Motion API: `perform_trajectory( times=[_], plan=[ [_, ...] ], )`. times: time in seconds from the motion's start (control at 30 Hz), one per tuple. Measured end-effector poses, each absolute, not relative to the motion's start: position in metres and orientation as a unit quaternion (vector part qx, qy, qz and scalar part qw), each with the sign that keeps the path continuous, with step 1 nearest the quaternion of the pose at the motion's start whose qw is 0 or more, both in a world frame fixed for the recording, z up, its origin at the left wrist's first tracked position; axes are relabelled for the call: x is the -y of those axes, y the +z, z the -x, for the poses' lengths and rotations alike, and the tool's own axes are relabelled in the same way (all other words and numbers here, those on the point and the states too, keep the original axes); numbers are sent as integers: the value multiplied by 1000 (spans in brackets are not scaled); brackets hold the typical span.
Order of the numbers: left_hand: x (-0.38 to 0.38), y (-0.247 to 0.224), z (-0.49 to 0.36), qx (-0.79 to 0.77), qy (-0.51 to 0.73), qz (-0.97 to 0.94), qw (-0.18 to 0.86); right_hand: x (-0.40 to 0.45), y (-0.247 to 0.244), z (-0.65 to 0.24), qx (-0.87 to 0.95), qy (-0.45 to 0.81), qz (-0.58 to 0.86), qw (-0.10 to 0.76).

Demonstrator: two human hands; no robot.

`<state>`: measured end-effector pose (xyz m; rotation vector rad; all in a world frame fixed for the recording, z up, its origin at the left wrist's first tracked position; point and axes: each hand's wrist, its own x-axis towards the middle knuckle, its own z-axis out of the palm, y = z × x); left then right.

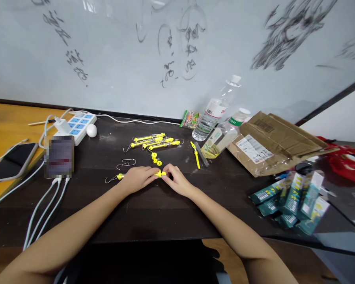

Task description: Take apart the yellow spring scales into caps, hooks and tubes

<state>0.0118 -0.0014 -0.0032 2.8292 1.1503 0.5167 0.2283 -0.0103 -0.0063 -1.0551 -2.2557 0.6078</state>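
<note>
My left hand is wrapped over the tube of a yellow spring scale lying level near the table's front. The scale's wire hook sticks out to the left, and its middle is hidden under my fingers. At the scale's right end, my right hand pinches the yellow end piece between thumb and fingers. Just beyond my hands lie small yellow round caps and loose wire hooks. Farther back, several yellow spring scales rest in a row. A yellow strip-like part lies to the right beside a grey strip.
Two bottles, a water bottle and one with yellowish liquid, stand at the back right near a cardboard parcel. Green boxes are piled at right. At left are a power strip, cables and a phone. A whiteboard rises behind.
</note>
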Motion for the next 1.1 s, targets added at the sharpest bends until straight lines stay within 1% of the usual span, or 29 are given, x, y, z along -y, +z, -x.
perform_trajectory(
  times=[0.23,0.3,0.4,0.47,0.67,0.97,1.03,1.1],
  plan=[
    [2,-4,-12,-371,173,-912,14,11,-7,-229,828,242,399,311],
    [3,-4,-13,-365,172,-915,15,10,-7,-229,831,228,412,296],
    [5,-4,-16,-356,176,-917,12,8,-7,-228,854,194,415,246],
    [5,-4,-16,-357,181,-917,14,8,-7,-227,864,185,410,228],
    [2,-3,-12,-368,187,-910,29,10,-7,-226,854,201,409,249],
    [1,-5,-11,-367,187,-911,22,12,-5,-228,845,206,398,292],
    [2,-6,-12,-362,190,-913,18,12,-5,-228,841,203,408,292],
    [3,-6,-13,-357,188,-915,13,11,-6,-228,847,190,417,271]
  ],
)
